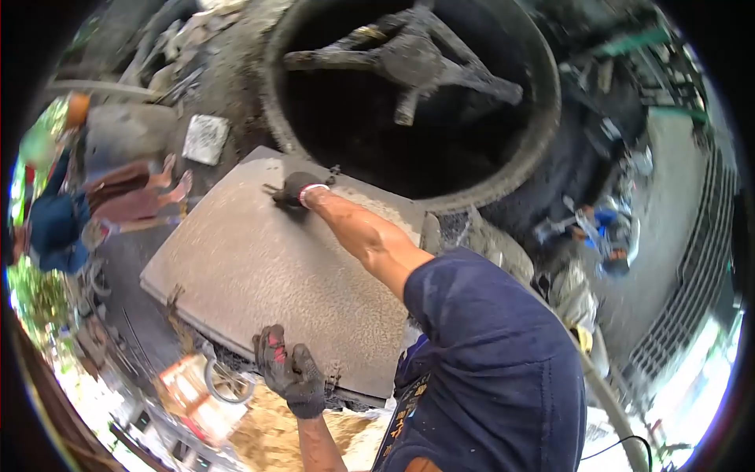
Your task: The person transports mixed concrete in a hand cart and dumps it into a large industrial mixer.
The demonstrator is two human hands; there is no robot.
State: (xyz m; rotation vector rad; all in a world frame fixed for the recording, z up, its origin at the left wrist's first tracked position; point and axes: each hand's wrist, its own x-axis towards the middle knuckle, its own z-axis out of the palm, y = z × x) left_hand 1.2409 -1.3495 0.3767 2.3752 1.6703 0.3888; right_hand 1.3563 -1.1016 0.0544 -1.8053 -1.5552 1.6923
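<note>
A broad grey slab-like surface [275, 252], coated with wet-looking, grainy material, fills the middle of the head view. My right hand [295, 190], in a dark glove with a white and red cuff, rests at its upper part. Its fingers are bent together; small brownish tips stick out, and what they hold, if anything, is too small to name. My left hand [291, 374], in a dark, dirty glove with a red patch, is by the lower edge, its fingers apart and nothing between them.
A large round drum [550, 118] with a dirty paddle frame [413, 63] lies beyond the surface. At the left stands a person [59, 228]; another person [613, 236] is at the right. A whitish block [206, 139] and a bicycle wheel [228, 381] are nearby.
</note>
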